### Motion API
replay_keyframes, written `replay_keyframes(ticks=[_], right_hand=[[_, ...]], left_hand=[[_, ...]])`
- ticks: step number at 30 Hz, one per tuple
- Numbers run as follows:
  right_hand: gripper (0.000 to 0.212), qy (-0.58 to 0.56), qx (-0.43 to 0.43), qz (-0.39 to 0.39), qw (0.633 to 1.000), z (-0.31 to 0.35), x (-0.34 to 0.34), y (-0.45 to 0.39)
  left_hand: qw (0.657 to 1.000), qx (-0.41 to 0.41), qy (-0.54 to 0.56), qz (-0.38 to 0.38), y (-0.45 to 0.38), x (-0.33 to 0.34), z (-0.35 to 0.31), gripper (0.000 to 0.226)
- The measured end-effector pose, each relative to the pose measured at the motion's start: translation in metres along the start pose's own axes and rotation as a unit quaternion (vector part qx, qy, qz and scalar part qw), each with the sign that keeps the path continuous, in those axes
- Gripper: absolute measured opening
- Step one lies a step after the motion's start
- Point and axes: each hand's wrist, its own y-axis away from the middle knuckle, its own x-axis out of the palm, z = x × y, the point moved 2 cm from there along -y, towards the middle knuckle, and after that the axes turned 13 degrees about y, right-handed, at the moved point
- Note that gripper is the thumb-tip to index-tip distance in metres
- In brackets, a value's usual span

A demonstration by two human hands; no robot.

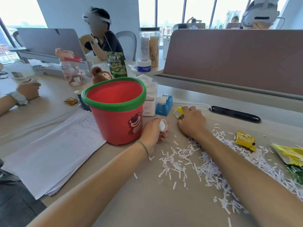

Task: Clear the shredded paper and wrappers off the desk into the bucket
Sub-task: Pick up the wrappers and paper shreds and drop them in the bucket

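Note:
A red bucket point(114, 118) with a green rim and a bear sticker stands on the desk, left of centre. Just right of it my left hand point(153, 133) grips a small white round cup. My right hand point(192, 122) lies further right, its fingers curled over a small yellow wrapper point(178, 113). Shredded white paper point(205, 167) is strewn across the desk under and around my right forearm. A crumpled yellow wrapper point(245, 140) lies to the right, and a larger yellow wrapper point(290, 154) and a green one point(295, 173) sit at the right edge.
A stack of printed sheets point(49, 154) lies left of the bucket. Behind it stand a white tissue box point(150, 102), a blue tape dispenser point(164, 104), a green snack bag point(116, 64) and jars. A brown divider point(237, 61) bounds the far side. Another person's hand point(27, 90) rests at left.

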Motion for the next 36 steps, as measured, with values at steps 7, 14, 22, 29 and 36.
replay_keyframes(ticks=[7, 14, 22, 29, 36], right_hand=[[0.045, -0.164, 0.041, -0.078, 0.983, -0.025, -0.031, 0.02], [0.032, -0.349, 0.059, -0.139, 0.925, -0.035, -0.1, 0.046], [0.04, -0.465, 0.023, -0.14, 0.874, 0.001, -0.167, 0.057], [0.037, -0.501, -0.018, -0.114, 0.858, 0.043, -0.18, 0.051], [0.027, -0.501, -0.036, -0.104, 0.859, 0.074, -0.177, 0.043]], left_hand=[[0.999, 0.007, 0.026, 0.028, 0.012, 0.032, -0.009, 0.04], [0.99, 0.089, 0.014, 0.111, 0.046, 0.067, -0.051, 0.029], [0.96, 0.229, -0.107, 0.119, 0.079, 0.048, -0.132, 0.023], [0.929, 0.256, -0.264, 0.044, 0.068, -0.029, -0.198, 0.022], [0.82, 0.223, -0.528, -0.002, 0.042, -0.091, -0.212, 0.031]])
